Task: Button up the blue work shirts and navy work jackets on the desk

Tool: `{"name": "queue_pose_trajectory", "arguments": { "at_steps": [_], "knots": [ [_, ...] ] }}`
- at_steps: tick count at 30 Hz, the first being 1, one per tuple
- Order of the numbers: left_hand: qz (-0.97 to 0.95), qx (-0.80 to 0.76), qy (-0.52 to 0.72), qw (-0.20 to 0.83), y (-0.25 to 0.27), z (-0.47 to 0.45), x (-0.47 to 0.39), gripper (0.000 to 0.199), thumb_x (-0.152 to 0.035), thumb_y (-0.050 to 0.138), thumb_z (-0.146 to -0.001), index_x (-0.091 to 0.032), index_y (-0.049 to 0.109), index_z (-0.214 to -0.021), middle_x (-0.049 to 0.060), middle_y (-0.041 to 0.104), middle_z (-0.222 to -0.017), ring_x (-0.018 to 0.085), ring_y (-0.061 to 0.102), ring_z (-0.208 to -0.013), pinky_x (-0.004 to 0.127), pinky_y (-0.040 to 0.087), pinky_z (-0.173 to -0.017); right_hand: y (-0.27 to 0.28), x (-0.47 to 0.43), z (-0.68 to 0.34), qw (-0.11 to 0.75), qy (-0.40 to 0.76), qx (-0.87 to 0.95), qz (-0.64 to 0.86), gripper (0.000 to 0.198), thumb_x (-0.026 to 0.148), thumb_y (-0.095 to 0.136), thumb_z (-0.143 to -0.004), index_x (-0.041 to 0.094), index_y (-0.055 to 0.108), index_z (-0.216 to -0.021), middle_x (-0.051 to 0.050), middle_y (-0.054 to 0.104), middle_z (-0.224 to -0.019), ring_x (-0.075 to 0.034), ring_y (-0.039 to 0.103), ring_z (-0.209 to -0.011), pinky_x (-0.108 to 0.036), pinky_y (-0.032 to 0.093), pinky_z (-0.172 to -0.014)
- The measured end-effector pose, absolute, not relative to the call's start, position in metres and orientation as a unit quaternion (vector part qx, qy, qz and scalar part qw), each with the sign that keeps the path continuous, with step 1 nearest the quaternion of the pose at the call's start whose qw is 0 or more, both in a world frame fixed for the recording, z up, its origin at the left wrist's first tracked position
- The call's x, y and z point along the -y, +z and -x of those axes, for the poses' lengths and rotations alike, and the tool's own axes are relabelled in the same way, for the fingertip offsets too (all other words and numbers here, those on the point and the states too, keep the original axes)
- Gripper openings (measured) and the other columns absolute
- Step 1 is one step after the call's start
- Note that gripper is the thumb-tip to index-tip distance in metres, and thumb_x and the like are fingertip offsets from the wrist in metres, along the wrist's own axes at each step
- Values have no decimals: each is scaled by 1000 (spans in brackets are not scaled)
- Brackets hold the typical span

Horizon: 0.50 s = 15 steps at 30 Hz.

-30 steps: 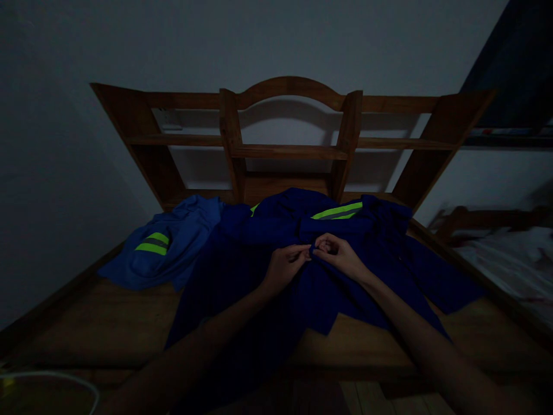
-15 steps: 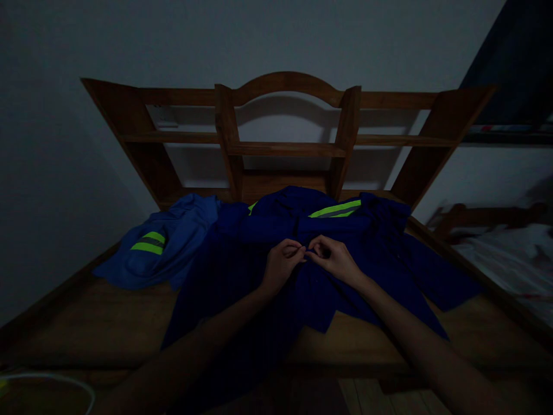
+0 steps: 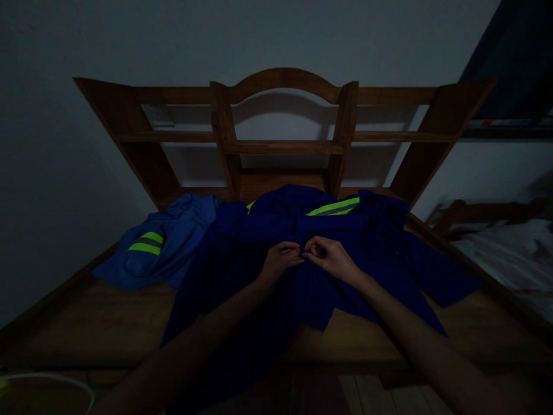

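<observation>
Fingertips of left hand (image 3: 279,260) and right hand (image 3: 329,257) pinch the dark blue jacket (image 3: 259,276) front between them.

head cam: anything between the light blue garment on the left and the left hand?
Only fabric of the dark blue work jacket, spread on the wooden surface, lies between the light blue garment and the left hand, which pinches it. Head view shows this.

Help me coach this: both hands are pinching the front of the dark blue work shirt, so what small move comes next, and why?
Probably finish closing that spot: left hand and right hand meet fingertip to fingertip at the placket of the dark blue work shirt, spread flat on the wooden table.
</observation>
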State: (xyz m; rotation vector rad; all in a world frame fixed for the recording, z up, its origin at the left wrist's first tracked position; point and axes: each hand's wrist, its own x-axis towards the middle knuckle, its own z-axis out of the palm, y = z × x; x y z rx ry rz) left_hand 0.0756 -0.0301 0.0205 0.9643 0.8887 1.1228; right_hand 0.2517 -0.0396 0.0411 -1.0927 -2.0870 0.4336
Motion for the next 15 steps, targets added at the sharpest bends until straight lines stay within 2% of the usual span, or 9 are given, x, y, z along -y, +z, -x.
{"name": "queue_pose_trajectory", "arguments": {
  "at_steps": [7,15],
  "knots": [
    [-429,-377,492,657,16,-73,28,30,-23,76,-62,-11,62,-86,3,66,-71,14,66,-67,31,55,-78,40,38,-253,363,177,811,423,15,28,61,-80,21,59,-93,4,53,-69,-9,50,-61,-20,36,-56],
    [-429,-383,492,654,15,-73,26,27,-23,76,-59,-11,65,-81,3,65,-68,14,65,-67,31,54,-79,43,41,-251,359,177,811,428,15,29,61,-80,21,58,-93,4,55,-70,-9,51,-61,-20,36,-57]
  ]
}}
